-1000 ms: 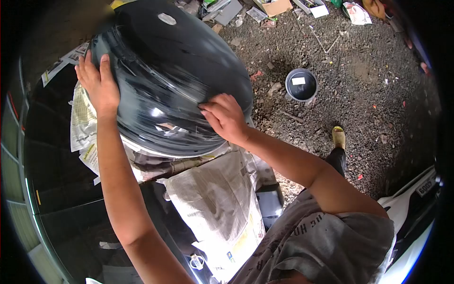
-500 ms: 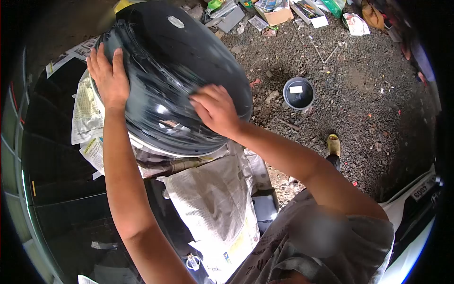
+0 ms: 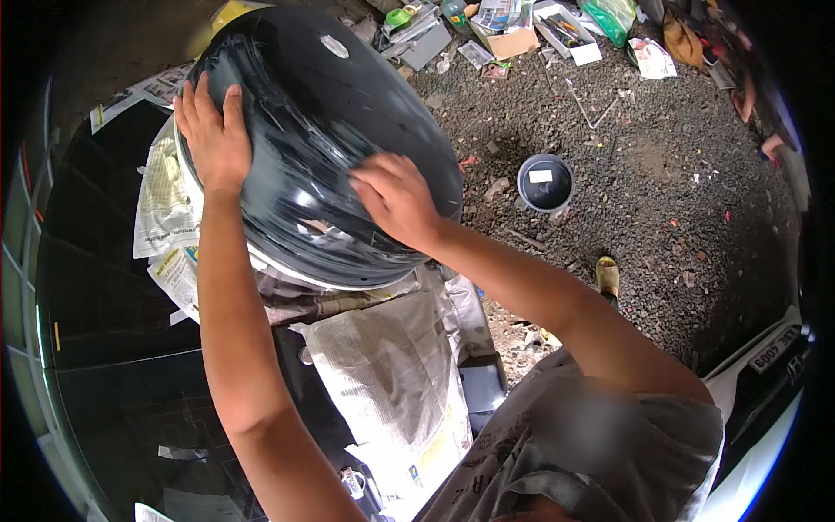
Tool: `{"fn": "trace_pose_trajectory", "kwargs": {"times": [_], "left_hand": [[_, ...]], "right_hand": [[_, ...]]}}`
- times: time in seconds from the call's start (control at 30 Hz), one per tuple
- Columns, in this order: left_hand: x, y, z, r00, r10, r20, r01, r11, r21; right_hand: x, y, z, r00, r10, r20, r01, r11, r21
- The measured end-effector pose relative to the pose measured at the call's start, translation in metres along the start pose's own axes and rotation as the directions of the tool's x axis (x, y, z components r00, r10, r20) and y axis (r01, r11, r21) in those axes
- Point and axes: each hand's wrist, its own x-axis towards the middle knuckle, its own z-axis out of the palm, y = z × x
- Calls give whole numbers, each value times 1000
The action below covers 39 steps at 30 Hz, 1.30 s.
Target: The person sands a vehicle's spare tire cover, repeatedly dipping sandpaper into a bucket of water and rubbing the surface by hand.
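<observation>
The curved panel is large, rounded and dark, bulging upward with its far end tapering to a blunt curve. Its colour runs from near black on the upper face to dull grey on the left flank, where a cloudy, matte band lies beneath the fingers. Pale streaks and smears run across its middle, following the bend, and the near side is glossier, with a bright white glint. A pale oval shows near the far end; whether it is a hole or a patch is unclear. A thin white edge borders the left and near sides.

It rests over newspaper spread on a glossy black surface, with a wrinkled pale sheet just beside it on the near side.

The left hand lies flat on the left flank, fingers spread. The right hand, blurred, touches the streaked middle with fingers bent; whether it grips anything cannot be told.
</observation>
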Motion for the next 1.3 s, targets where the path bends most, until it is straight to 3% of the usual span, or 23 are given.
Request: {"fn": "trace_pose_trajectory", "kwargs": {"times": [0.17,0.3,0.47,0.57,0.7,0.77,1.3], "left_hand": [[-1,-1,2,1000,26,-17,-26,1000,2],[1,-1,1,1000,12,-17,-12,1000,-3],[0,1,0,1000,-4,-14,4,1000,-20],[0,-1,1,1000,-10,-24,10,1000,-8],[1,-5,3,1000,4,-30,-2,999,39],[2,-5,4,999,6,-32,-5,999,44],[1,-2,2,1000,-3,-13,3,1000,5]], "right_hand": [[60,-10,27,1000,-20,-21,19,999,-48],[-20,1,-6,1000,12,-12,-13,997,-70],[-96,17,-52,953,197,228,-172,977,-126],[-44,-15,-46,982,116,147,-117,993,2],[7,-44,-11,965,31,260,-16,998,-57],[9,-48,-9,950,62,307,-38,996,-83],[-83,-17,-57,914,64,400,-33,996,-83]]}}
